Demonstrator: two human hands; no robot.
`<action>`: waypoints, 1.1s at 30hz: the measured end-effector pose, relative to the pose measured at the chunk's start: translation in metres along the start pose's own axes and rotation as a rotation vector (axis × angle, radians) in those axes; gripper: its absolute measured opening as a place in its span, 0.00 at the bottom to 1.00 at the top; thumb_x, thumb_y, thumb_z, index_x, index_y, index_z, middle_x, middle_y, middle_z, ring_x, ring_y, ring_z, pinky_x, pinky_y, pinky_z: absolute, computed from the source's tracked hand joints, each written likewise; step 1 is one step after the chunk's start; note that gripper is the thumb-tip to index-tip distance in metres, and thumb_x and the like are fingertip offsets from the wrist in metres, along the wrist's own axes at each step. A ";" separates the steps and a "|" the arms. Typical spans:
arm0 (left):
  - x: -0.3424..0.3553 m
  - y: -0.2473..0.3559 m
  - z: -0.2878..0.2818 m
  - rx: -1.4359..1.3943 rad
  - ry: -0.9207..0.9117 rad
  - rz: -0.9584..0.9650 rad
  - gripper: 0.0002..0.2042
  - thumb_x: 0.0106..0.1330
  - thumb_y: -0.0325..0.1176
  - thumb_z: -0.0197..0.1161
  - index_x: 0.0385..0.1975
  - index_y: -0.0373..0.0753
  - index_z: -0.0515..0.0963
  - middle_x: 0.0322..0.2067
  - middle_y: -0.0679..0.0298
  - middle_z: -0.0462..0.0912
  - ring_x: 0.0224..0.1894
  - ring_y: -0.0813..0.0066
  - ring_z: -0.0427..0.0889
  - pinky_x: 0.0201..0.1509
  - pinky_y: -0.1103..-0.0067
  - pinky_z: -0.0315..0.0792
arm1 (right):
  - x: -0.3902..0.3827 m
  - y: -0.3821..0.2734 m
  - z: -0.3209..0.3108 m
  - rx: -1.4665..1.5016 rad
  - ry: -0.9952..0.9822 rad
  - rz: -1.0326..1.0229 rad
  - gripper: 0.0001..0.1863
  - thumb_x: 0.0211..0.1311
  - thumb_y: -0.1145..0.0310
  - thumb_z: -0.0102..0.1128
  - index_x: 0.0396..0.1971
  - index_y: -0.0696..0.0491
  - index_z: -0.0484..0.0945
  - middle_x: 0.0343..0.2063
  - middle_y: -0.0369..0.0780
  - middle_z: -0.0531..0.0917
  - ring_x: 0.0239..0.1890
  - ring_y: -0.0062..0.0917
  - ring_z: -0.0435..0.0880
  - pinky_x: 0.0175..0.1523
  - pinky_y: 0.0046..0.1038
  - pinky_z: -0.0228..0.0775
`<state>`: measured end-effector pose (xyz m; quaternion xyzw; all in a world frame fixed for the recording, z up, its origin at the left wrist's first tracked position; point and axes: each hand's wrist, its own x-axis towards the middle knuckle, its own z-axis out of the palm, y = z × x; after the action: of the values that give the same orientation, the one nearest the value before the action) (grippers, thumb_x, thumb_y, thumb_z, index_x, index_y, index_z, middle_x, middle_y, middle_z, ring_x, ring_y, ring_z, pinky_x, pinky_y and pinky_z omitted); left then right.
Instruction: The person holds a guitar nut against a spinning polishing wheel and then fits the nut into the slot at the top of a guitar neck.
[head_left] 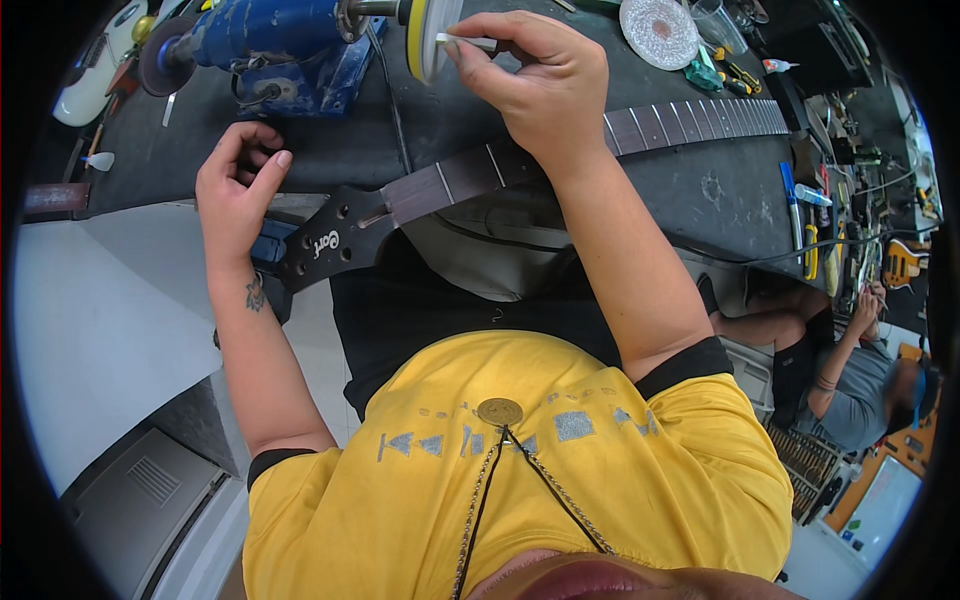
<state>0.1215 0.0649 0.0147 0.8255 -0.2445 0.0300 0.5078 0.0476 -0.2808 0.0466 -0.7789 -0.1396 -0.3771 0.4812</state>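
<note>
Head view: pale strip (485,43), top centre, pinched by fingers of right hand (548,75) so its tip faces the wheel (434,25), contact hard to judge; left hand (236,182), upper left, loosely curled, empty.

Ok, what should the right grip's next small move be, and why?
Probably ease the thin white strip lightly against the round yellow-and-white wheel: the bare right grip pinches the strip with its tip right by the wheel, though I cannot tell whether they touch.
</note>
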 end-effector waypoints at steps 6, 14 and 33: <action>-0.002 0.001 0.000 -0.003 -0.028 -0.043 0.12 0.72 0.28 0.76 0.51 0.34 0.85 0.46 0.69 0.87 0.42 0.82 0.77 0.50 0.81 0.72 | -0.001 0.000 -0.001 -0.006 0.006 0.007 0.06 0.64 0.77 0.78 0.40 0.59 0.94 0.32 0.42 0.94 0.32 0.25 0.90 0.40 0.27 0.80; -0.002 -0.001 -0.001 0.001 -0.029 -0.040 0.12 0.71 0.28 0.76 0.50 0.34 0.85 0.46 0.69 0.87 0.42 0.83 0.77 0.50 0.81 0.72 | -0.001 0.000 0.000 -0.006 0.010 0.017 0.06 0.65 0.76 0.78 0.41 0.59 0.94 0.33 0.42 0.94 0.32 0.25 0.90 0.40 0.27 0.80; -0.077 0.140 0.051 0.223 0.235 0.595 0.20 0.62 0.20 0.78 0.53 0.39 0.81 0.58 0.50 0.88 0.54 0.55 0.90 0.58 0.66 0.85 | -0.068 -0.120 -0.009 0.925 0.109 0.612 0.10 0.73 0.81 0.80 0.50 0.60 0.89 0.46 0.41 0.95 0.45 0.19 0.93 0.51 0.23 0.88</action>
<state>-0.0169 -0.0011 0.0820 0.7593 -0.4096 0.2983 0.4083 -0.0725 -0.2183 0.0770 -0.4710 -0.0328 -0.1591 0.8670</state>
